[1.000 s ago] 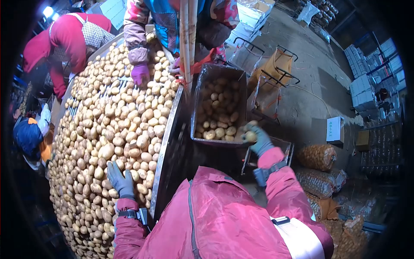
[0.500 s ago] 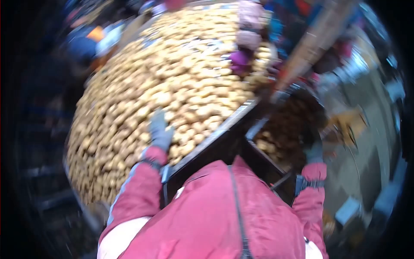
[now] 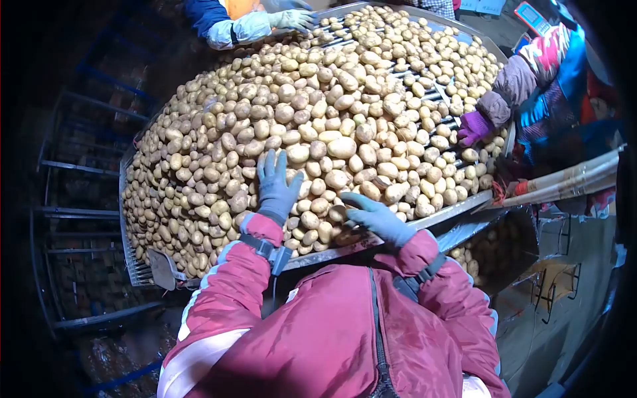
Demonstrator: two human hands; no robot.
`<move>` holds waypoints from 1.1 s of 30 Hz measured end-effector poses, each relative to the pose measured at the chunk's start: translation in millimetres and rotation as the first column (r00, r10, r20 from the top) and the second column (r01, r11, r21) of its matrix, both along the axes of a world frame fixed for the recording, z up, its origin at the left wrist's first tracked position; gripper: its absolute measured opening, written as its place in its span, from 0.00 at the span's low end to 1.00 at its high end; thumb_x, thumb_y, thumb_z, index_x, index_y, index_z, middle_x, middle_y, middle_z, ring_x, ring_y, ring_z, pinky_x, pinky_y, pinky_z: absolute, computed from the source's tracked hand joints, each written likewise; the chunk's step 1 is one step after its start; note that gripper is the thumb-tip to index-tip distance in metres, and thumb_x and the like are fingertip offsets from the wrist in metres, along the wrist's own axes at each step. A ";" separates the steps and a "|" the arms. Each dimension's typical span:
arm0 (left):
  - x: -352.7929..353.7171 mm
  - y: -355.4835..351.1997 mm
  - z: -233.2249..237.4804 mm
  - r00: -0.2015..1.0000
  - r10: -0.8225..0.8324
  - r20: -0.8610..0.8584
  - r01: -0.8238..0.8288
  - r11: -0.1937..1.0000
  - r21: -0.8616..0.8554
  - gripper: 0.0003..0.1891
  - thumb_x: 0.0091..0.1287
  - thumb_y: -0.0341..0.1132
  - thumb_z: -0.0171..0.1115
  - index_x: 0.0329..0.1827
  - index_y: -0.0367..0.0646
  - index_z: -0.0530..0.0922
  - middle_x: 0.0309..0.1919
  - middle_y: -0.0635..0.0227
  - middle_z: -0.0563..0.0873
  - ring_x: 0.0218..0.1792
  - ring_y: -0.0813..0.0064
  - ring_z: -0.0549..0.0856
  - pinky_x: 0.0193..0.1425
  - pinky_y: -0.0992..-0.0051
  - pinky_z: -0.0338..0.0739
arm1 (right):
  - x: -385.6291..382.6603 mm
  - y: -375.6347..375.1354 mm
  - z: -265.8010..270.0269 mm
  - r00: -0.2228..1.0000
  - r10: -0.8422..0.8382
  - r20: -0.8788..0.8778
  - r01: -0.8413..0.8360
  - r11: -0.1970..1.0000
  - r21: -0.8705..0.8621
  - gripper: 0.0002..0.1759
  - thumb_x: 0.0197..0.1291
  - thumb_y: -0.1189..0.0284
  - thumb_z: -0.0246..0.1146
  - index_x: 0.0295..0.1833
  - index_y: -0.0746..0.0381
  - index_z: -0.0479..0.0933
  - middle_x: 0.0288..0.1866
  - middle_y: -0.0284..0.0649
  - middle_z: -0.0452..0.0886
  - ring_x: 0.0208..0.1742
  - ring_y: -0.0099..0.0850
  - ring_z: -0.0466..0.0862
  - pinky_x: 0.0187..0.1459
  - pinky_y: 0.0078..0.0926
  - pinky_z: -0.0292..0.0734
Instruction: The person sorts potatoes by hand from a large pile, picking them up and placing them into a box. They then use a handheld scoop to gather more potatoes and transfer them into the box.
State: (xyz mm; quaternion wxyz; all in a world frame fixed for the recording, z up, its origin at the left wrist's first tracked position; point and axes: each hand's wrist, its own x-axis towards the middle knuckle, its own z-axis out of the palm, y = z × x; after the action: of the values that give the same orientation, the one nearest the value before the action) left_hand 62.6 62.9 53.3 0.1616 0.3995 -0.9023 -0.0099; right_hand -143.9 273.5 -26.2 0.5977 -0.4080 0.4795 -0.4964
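A broad heap of potatoes (image 3: pixel 292 126) covers the sorting table in front of me. My left hand (image 3: pixel 277 187), in a grey-blue glove, lies flat on the potatoes with its fingers spread. To its right, my right hand (image 3: pixel 377 217), gloved alike, reaches over the table's near rim (image 3: pixel 458 207). Its fingers are apart and point left, with a darker potato (image 3: pixel 337 213) right at the tips. Both hands rest near the front of the heap, and neither holds anything that shows.
At the far left edge a co-worker's pale glove (image 3: pixel 292 20) touches the heap. On the right, another person's purple glove (image 3: pixel 474 127) is over rollers and potatoes. A bin with potatoes (image 3: pixel 464 262) stands below the rim at right, near a wooden pole (image 3: pixel 564 178). Metal railings (image 3: pixel 79 212) run along the left.
My right hand has come from the dark bin at the right onto the potato heap. My left hand stays on the potatoes, fingers spread. The view has turned to the right and sharpened.
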 end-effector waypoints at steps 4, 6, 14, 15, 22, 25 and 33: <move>-29.3 -5.3 -3.7 0.994 0.096 -0.054 -0.095 0.995 0.023 0.44 0.59 0.48 0.77 0.78 0.44 0.70 0.76 0.47 0.68 0.73 0.38 0.66 0.78 0.45 0.64 | 11.2 -54.9 14.3 0.877 -0.216 -0.430 0.136 0.968 -0.210 0.25 0.72 0.64 0.65 0.72 0.52 0.78 0.37 0.32 0.84 0.33 0.17 0.80 0.38 0.19 0.80; -36.2 -7.0 -1.7 0.991 0.074 -0.112 -0.069 0.996 0.050 0.44 0.59 0.47 0.77 0.78 0.44 0.69 0.74 0.49 0.69 0.72 0.43 0.69 0.77 0.47 0.64 | -12.6 -77.5 34.8 0.818 -0.219 -0.532 0.279 0.960 0.034 0.26 0.68 0.64 0.67 0.70 0.54 0.79 0.49 0.40 0.87 0.47 0.30 0.87 0.49 0.29 0.83; -38.9 -19.0 -1.3 0.989 -0.041 -0.142 0.052 0.996 0.079 0.43 0.59 0.45 0.77 0.78 0.44 0.69 0.73 0.55 0.73 0.72 0.51 0.71 0.78 0.51 0.61 | -47.2 -153.3 28.5 0.478 -0.191 -0.858 0.236 0.968 -0.085 0.34 0.58 0.63 0.71 0.71 0.57 0.76 0.64 0.42 0.84 0.62 0.42 0.85 0.58 0.37 0.83; -37.5 -21.0 -0.2 0.989 -0.068 -0.129 0.079 0.993 0.082 0.43 0.59 0.45 0.76 0.78 0.44 0.69 0.73 0.54 0.73 0.72 0.49 0.70 0.79 0.51 0.61 | -58.1 -147.5 26.8 0.472 -0.198 -0.859 0.245 0.966 -0.088 0.34 0.58 0.63 0.71 0.71 0.57 0.76 0.64 0.42 0.84 0.62 0.42 0.85 0.58 0.37 0.83; -111.9 -32.6 23.0 0.947 -0.191 -0.258 0.276 0.894 0.351 0.20 0.65 0.37 0.69 0.60 0.43 0.84 0.58 0.57 0.86 0.60 0.53 0.82 0.69 0.56 0.74 | -103.9 -37.8 50.9 0.533 -0.612 0.584 0.388 0.790 0.474 0.27 0.75 0.56 0.63 0.68 0.65 0.75 0.55 0.47 0.87 0.47 0.43 0.89 0.43 0.42 0.89; -169.6 -59.0 -31.7 0.919 -0.395 -0.012 0.395 0.915 0.078 0.18 0.68 0.41 0.64 0.58 0.45 0.84 0.53 0.59 0.88 0.55 0.55 0.85 0.64 0.57 0.77 | -99.8 -5.0 36.5 0.532 -0.684 0.499 0.425 0.726 0.541 0.24 0.75 0.54 0.61 0.55 0.67 0.79 0.46 0.47 0.88 0.40 0.44 0.90 0.40 0.42 0.90; -233.9 -96.6 -84.8 0.791 -0.561 0.246 0.498 0.823 0.273 0.25 0.65 0.36 0.65 0.68 0.58 0.81 0.56 0.57 0.88 0.60 0.57 0.85 0.63 0.56 0.79 | -60.9 55.0 53.7 0.720 -0.668 0.191 0.586 0.732 0.348 0.16 0.73 0.65 0.61 0.56 0.66 0.80 0.35 0.43 0.85 0.30 0.38 0.88 0.33 0.33 0.87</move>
State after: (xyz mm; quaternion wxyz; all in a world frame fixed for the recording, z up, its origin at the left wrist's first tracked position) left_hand -171.3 -33.7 -31.6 -0.0338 0.1394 -0.9865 -0.0784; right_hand -204.8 328.5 27.5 0.5065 -0.0554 0.5535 -0.6588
